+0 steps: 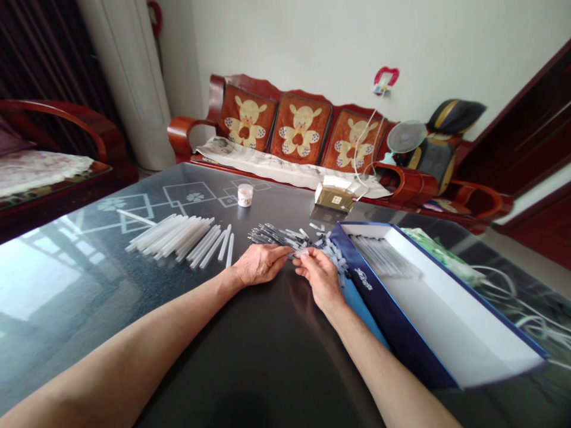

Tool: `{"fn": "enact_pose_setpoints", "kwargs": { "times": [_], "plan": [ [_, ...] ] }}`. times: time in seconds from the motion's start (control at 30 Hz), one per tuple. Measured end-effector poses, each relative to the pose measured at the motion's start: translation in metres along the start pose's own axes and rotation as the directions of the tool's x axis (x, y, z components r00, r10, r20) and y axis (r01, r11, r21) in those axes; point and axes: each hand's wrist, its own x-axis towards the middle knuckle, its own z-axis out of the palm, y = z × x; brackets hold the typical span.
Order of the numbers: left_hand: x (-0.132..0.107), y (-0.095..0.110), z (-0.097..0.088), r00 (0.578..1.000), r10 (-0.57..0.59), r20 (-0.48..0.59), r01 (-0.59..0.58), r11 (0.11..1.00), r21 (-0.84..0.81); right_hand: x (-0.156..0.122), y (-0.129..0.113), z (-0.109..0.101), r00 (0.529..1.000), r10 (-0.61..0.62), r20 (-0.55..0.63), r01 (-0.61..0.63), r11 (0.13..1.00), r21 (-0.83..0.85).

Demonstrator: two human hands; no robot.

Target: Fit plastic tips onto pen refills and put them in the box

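Note:
My left hand [261,264] lies palm down on the glass table top [259,351], its fingers reaching toward my right hand [319,276]. Between the right thumb and fingers I pinch a small translucent pen part [301,252]. Just beyond both hands spreads a loose pile of slim grey pen parts [285,238], and some of them touch the right hand. Further left lie white translucent plastic tubes [172,238], roughly side by side. To my right stands an open blue-rimmed white box [428,303], holding a row of slim tubes [383,257].
A small white jar [245,195] and a gold packet [334,197] stand at the table's far side. Beyond the edge are a wooden sofa [301,128] with cushions, a small fan [406,137] and a cable. A wooden chair [57,137] stands at the left.

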Motion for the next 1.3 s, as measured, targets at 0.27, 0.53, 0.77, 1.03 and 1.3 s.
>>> {"fn": "enact_pose_setpoints", "kwargs": {
  "times": [0.27,0.53,0.77,1.03,1.3],
  "plan": [
    [-0.001,-0.001,0.003,1.000,0.010,-0.014,-0.010,1.000,0.018,0.002,0.001,0.001,0.997,0.023,-0.077,-0.013,0.992,0.127],
    [0.001,0.000,0.002,1.000,0.011,0.009,-0.010,1.000,-0.024,0.000,0.006,0.005,0.999,0.020,0.037,-0.020,1.000,0.015],
    [0.001,-0.002,0.000,0.998,0.049,-0.050,-0.055,0.991,-0.125,0.002,0.003,-0.003,0.975,-0.134,0.176,0.196,0.894,-0.402],
    [0.003,-0.007,-0.001,0.997,0.059,0.048,-0.052,0.989,-0.135,0.008,-0.016,-0.024,0.807,-0.334,0.487,0.590,0.433,-0.682],
    [0.006,-0.004,0.000,0.998,0.045,0.040,-0.042,0.996,-0.073,0.007,-0.023,-0.027,0.676,-0.355,0.646,0.726,0.171,-0.666]
  ]
}}
